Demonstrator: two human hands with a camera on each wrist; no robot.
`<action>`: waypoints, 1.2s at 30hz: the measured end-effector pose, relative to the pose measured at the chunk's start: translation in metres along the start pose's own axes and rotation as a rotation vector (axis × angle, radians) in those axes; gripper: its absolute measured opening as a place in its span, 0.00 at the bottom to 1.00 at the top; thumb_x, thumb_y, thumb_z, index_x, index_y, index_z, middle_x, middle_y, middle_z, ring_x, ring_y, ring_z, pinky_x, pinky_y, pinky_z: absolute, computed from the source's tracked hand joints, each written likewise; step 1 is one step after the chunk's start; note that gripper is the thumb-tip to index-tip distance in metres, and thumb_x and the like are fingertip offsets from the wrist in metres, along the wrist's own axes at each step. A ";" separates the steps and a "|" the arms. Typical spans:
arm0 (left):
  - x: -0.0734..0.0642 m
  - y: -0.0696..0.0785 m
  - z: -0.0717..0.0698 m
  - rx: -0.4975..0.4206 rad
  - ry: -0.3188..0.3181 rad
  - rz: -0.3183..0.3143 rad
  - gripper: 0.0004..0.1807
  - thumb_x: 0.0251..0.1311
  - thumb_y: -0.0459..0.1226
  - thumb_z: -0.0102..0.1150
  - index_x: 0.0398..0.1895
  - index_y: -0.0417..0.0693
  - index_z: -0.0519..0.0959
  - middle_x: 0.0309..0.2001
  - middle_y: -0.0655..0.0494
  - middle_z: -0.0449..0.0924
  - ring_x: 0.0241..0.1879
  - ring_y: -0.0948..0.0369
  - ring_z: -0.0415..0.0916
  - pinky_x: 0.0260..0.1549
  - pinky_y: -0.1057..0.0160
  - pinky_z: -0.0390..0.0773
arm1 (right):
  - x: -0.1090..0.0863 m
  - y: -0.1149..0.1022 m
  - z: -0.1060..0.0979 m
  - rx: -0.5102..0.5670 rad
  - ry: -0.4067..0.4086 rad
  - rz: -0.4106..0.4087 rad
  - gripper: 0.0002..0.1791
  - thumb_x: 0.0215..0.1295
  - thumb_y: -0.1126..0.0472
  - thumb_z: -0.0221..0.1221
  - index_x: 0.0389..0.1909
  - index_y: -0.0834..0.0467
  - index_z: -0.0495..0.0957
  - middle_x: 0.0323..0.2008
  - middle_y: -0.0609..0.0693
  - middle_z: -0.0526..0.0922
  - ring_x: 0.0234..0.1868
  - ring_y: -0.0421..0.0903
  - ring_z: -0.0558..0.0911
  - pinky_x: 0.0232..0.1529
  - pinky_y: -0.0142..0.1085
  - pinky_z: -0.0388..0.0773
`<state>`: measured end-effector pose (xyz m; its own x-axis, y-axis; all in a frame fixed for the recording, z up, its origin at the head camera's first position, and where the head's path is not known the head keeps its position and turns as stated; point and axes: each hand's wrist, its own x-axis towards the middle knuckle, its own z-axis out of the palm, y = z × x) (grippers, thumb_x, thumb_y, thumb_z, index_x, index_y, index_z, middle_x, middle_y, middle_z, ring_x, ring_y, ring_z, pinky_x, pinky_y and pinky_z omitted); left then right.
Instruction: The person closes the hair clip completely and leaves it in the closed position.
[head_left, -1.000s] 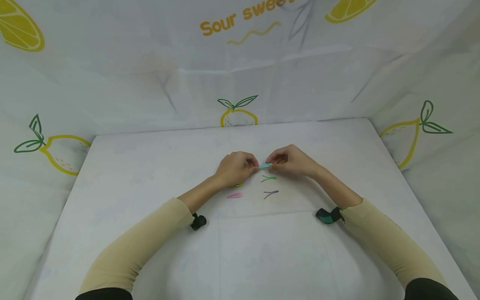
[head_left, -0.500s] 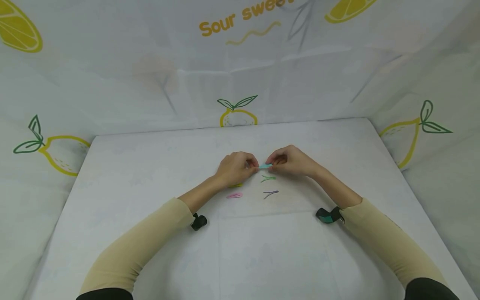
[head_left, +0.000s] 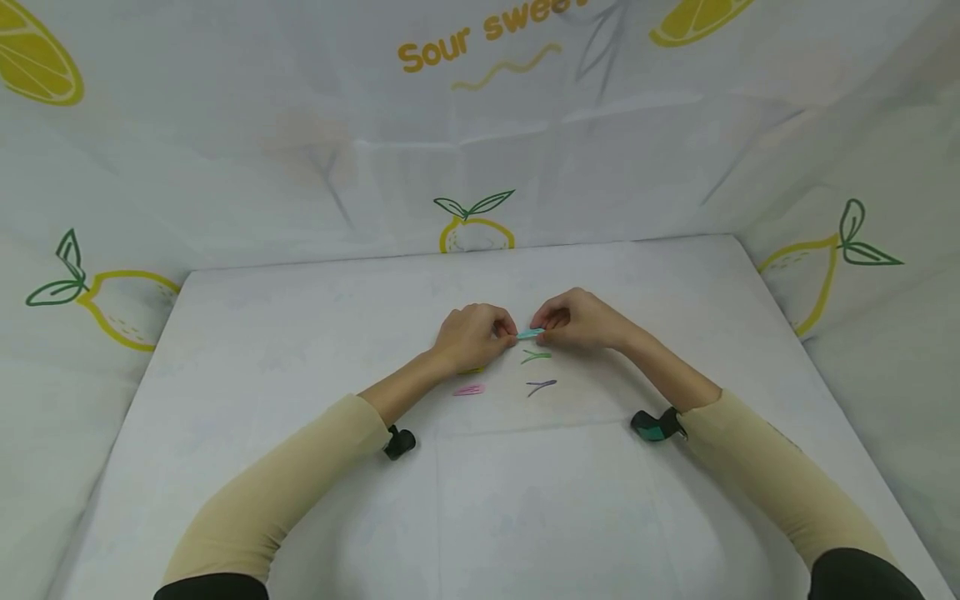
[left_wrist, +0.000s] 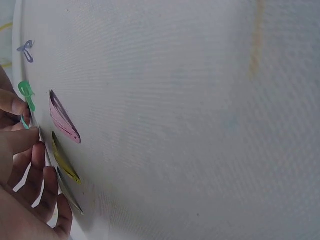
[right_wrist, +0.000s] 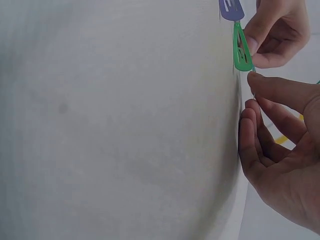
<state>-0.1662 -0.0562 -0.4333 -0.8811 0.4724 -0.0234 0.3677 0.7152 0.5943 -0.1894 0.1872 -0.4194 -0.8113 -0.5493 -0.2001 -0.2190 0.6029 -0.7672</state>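
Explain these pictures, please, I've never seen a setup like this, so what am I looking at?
No machine here: these are a person's bare left hand and right hand. The wide view is taken from the head, looking forward and down; each closer view comes from one wrist. On the white table lie small clips: a green clip and a purple clip, both spread into a Y, a pink clip and a yellow clip. The left wrist view shows another slim piece beside the yellow one, its colour hard to tell. Both hands pinch a light blue clip.
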 end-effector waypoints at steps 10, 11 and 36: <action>0.001 0.001 0.001 0.019 -0.002 -0.024 0.04 0.70 0.42 0.71 0.37 0.54 0.89 0.37 0.60 0.90 0.36 0.62 0.81 0.35 0.64 0.73 | 0.001 -0.003 0.001 -0.054 -0.001 -0.007 0.07 0.66 0.66 0.72 0.43 0.59 0.90 0.36 0.50 0.89 0.39 0.43 0.83 0.44 0.27 0.80; 0.001 0.001 0.001 0.020 -0.002 -0.025 0.04 0.70 0.42 0.71 0.37 0.54 0.89 0.37 0.60 0.90 0.37 0.62 0.81 0.35 0.63 0.73 | 0.001 -0.003 0.001 -0.057 0.000 -0.010 0.07 0.66 0.66 0.72 0.43 0.59 0.90 0.36 0.50 0.89 0.39 0.43 0.83 0.44 0.28 0.80; -0.002 0.002 0.003 0.036 0.010 -0.006 0.03 0.69 0.42 0.72 0.39 0.55 0.89 0.37 0.61 0.90 0.39 0.62 0.84 0.38 0.60 0.75 | 0.000 -0.002 0.004 -0.080 0.023 -0.018 0.07 0.66 0.65 0.73 0.44 0.59 0.91 0.37 0.51 0.90 0.39 0.43 0.84 0.44 0.28 0.80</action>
<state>-0.1633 -0.0542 -0.4347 -0.8862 0.4630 -0.0189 0.3726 0.7362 0.5649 -0.1870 0.1841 -0.4202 -0.8187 -0.5478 -0.1724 -0.2753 0.6378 -0.7193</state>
